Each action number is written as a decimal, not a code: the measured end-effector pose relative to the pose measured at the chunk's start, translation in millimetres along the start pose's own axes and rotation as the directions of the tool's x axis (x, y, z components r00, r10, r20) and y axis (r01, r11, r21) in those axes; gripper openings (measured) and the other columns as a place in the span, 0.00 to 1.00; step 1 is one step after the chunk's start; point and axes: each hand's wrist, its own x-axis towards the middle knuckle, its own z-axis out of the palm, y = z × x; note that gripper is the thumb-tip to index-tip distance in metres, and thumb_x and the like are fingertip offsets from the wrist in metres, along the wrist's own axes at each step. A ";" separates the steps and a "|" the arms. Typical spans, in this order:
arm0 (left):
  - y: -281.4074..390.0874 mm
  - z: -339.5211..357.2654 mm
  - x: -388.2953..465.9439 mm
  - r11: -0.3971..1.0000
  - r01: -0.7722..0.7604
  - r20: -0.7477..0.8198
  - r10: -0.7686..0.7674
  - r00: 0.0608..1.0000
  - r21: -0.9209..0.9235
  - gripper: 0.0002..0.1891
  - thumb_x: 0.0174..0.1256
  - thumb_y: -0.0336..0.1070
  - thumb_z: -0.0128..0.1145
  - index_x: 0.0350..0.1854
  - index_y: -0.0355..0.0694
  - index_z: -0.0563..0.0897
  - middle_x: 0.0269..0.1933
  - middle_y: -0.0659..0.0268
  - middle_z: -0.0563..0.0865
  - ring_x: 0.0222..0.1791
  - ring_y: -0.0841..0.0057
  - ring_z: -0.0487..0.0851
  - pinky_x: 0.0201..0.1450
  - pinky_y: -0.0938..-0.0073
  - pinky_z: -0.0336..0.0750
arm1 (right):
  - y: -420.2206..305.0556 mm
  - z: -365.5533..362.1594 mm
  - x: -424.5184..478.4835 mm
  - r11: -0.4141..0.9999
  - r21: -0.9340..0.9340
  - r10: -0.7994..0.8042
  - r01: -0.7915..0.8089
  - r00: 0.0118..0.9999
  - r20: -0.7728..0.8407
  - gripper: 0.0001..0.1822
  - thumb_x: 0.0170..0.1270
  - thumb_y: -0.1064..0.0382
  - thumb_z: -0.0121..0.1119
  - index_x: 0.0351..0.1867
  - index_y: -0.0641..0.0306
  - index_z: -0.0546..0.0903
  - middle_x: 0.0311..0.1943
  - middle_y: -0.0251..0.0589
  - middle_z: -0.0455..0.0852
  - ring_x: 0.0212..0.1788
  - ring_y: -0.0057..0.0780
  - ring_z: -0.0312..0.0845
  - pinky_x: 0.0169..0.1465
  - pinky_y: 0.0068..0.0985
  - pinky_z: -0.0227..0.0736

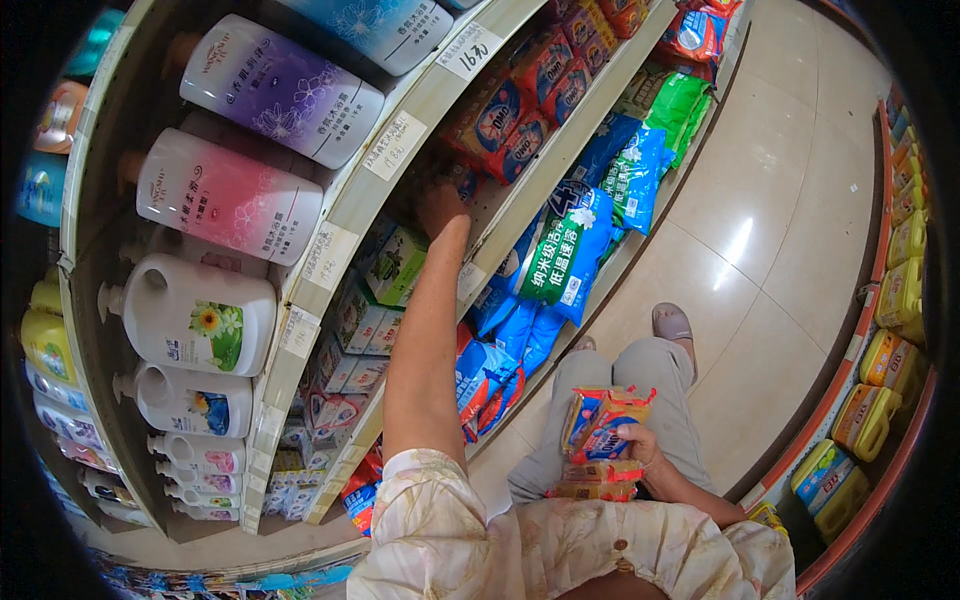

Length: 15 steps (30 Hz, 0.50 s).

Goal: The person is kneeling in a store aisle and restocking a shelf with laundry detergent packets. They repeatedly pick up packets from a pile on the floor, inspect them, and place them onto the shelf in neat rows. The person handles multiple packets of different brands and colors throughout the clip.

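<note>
My left hand (444, 206) reaches into the middle shelf, beside stacked OMO laundry soap packs (484, 116). Shadow swallows its fingers, so whether they grip anything cannot be seen. A dark packet (466, 184) lies close to them. Over my lap, my right hand (639, 446) holds an OMO soap pack (604, 435) in clear, red-edged wrap, thumb on top. More wrapped soap bars (596, 484) rest just below it against my shirt (570, 532). Green boxes (397, 266) stand in the shelf near my left wrist.
Pump bottles of body wash (229, 199) line the upper shelf, behind a lip with price tags (394, 146). Bagged detergent (562, 255) fills the bottom shelf. Tiled floor (765, 225) runs to the opposite shelf with yellow jugs (866, 420).
</note>
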 end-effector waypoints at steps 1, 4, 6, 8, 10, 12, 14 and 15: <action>7.0 -12.1 -5.5 1.000 0.011 0.065 -0.010 0.998 -0.011 0.14 0.48 0.30 0.50 0.41 0.38 0.73 0.47 0.52 0.72 0.49 0.60 0.70 0.48 0.67 0.68 | -0.4 -0.7 0.1 1.000 0.006 -0.004 0.004 1.000 -0.001 0.30 0.42 0.61 0.50 0.51 0.68 0.64 0.43 0.56 0.73 0.45 0.47 0.71 0.50 0.42 0.65; 24.0 -53.0 -26.7 0.998 -0.007 0.140 0.015 0.990 -0.055 0.13 0.46 0.27 0.51 0.38 0.37 0.73 0.45 0.52 0.73 0.47 0.57 0.71 0.45 0.65 0.70 | 0.1 -9.0 0.8 1.000 0.009 0.023 -0.023 1.000 -0.003 0.29 0.43 0.60 0.50 0.50 0.68 0.64 0.44 0.56 0.72 0.45 0.47 0.71 0.50 0.41 0.65; 29.3 -69.0 -41.1 0.989 -0.022 0.119 0.040 0.992 -0.145 0.13 0.44 0.25 0.51 0.36 0.36 0.72 0.43 0.52 0.73 0.44 0.55 0.72 0.43 0.64 0.70 | -1.0 -4.2 1.0 0.999 0.040 0.032 -0.033 0.999 0.024 0.29 0.43 0.60 0.51 0.50 0.68 0.64 0.44 0.56 0.72 0.45 0.47 0.71 0.50 0.41 0.65; 30.4 -79.9 -56.0 0.958 -0.030 0.065 0.051 0.997 -0.286 0.13 0.42 0.24 0.51 0.34 0.35 0.71 0.40 0.52 0.73 0.41 0.53 0.72 0.40 0.62 0.69 | -1.5 3.8 2.1 0.998 0.055 0.032 -0.034 0.999 0.038 0.28 0.44 0.60 0.51 0.50 0.68 0.64 0.42 0.55 0.73 0.43 0.44 0.72 0.47 0.38 0.68; 29.7 -92.4 -73.0 0.918 -0.256 -0.217 0.195 0.957 -0.303 0.10 0.42 0.25 0.51 0.31 0.34 0.72 0.36 0.50 0.75 0.36 0.51 0.73 0.37 0.62 0.69 | -1.3 11.8 2.7 0.998 0.057 0.008 -0.010 1.000 0.024 0.28 0.45 0.59 0.51 0.49 0.69 0.64 0.39 0.52 0.75 0.40 0.40 0.75 0.42 0.33 0.73; 24.7 -109.2 -94.0 0.867 -0.422 -0.387 0.305 0.870 -0.264 0.10 0.40 0.25 0.53 0.29 0.32 0.72 0.29 0.51 0.77 0.29 0.52 0.74 0.33 0.65 0.69 | 1.0 15.0 5.0 0.999 0.032 -0.030 0.030 1.000 0.004 0.27 0.45 0.58 0.51 0.49 0.69 0.64 0.39 0.52 0.75 0.39 0.40 0.75 0.41 0.33 0.73; 35.7 -140.9 -126.5 0.751 -0.245 -0.083 0.248 0.965 -0.613 0.11 0.35 0.26 0.55 0.26 0.33 0.73 0.29 0.51 0.74 0.31 0.54 0.73 0.34 0.63 0.67 | -0.5 13.3 7.1 0.997 0.007 -0.076 0.076 0.997 -0.010 0.28 0.46 0.56 0.52 0.49 0.69 0.64 0.39 0.52 0.75 0.39 0.40 0.75 0.41 0.33 0.73; 26.4 -140.9 -139.8 0.664 -0.026 0.144 0.201 0.969 -0.748 0.11 0.35 0.29 0.60 0.22 0.33 0.73 0.23 0.54 0.75 0.24 0.61 0.76 0.27 0.68 0.68 | -0.4 16.2 8.2 0.997 -0.013 -0.080 0.080 0.997 0.003 0.28 0.47 0.55 0.52 0.49 0.68 0.64 0.39 0.51 0.75 0.39 0.40 0.75 0.41 0.33 0.73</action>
